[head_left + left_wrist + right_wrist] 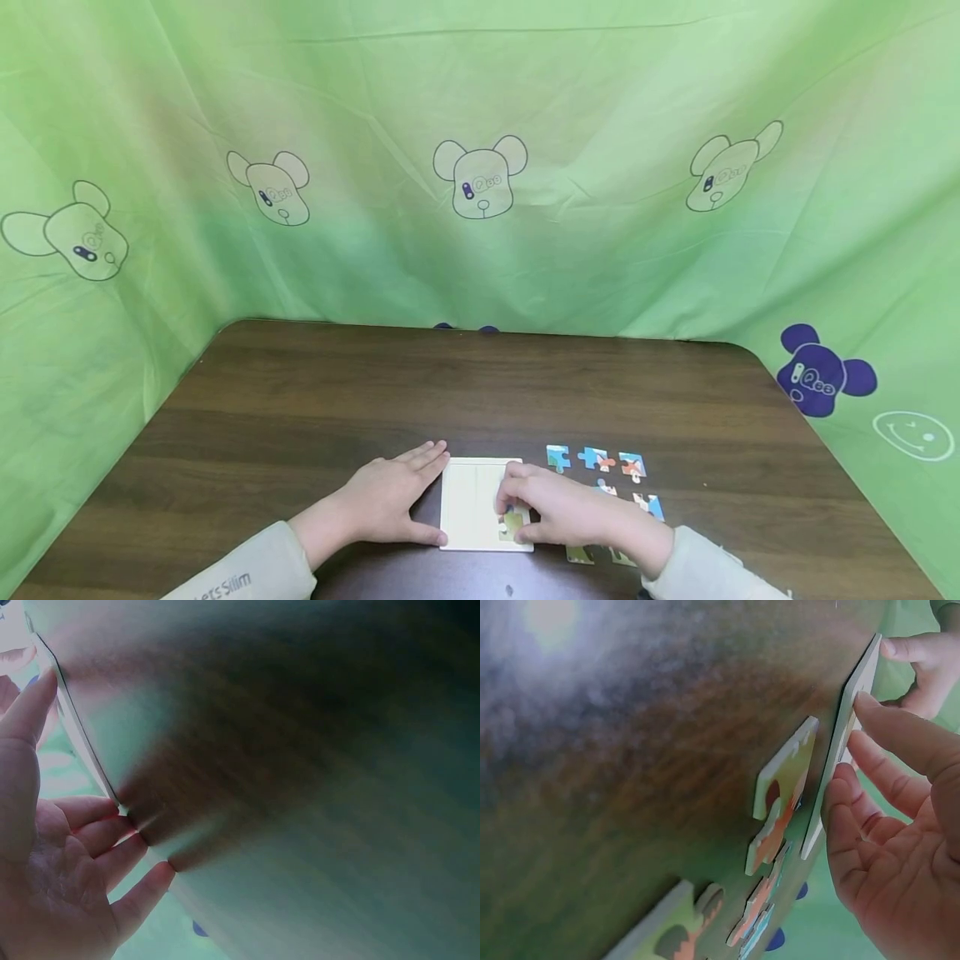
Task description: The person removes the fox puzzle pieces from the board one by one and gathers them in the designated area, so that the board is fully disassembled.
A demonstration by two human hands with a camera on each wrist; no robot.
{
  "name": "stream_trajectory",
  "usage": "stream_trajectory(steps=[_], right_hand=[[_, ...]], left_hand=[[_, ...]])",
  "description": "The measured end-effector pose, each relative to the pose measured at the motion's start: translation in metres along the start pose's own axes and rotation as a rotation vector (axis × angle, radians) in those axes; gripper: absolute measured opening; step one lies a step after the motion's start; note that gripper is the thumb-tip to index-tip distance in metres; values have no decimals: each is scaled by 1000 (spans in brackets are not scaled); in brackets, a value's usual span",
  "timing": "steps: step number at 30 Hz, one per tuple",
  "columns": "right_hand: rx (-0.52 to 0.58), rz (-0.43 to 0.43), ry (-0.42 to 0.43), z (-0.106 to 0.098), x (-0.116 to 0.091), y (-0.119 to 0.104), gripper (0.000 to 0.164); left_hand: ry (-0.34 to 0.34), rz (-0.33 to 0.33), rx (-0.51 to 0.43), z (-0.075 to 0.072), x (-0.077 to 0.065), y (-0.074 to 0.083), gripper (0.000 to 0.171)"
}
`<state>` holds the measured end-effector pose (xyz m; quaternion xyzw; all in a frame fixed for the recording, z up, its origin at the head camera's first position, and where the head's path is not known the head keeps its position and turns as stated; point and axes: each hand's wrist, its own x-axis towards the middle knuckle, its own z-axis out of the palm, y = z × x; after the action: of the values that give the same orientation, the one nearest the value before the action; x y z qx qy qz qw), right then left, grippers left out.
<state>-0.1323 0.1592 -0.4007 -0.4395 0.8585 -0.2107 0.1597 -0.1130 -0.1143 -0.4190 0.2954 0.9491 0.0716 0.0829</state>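
Observation:
A white square puzzle tray [471,504] lies flat near the table's front. Along its left side rests my left hand [390,500], fingers stretched out, its thumb at the lower left corner and its fingertips at the upper one. Over the right half, my right hand [558,504] bends its fingers and pinches a yellow-green puzzle piece [512,527] at the tray's lower right corner. The fingers partly cover that piece. The right wrist view shows the right thumb and fingertips [866,701] right at the tray [847,712].
Several loose jigsaw pieces lie right of the tray, among them a blue one [558,457] and an orange one [632,465]. My right forearm partly hides others. The brown wooden table [337,383] is enclosed by a green printed curtain [375,250].

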Motion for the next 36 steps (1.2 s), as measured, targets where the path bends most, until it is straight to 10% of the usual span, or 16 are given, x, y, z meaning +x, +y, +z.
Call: stream_trajectory(steps=[36], right_hand=[[318,8,-9,1,1,8,15]], left_hand=[[17,0,8,1,-1,1,99]])
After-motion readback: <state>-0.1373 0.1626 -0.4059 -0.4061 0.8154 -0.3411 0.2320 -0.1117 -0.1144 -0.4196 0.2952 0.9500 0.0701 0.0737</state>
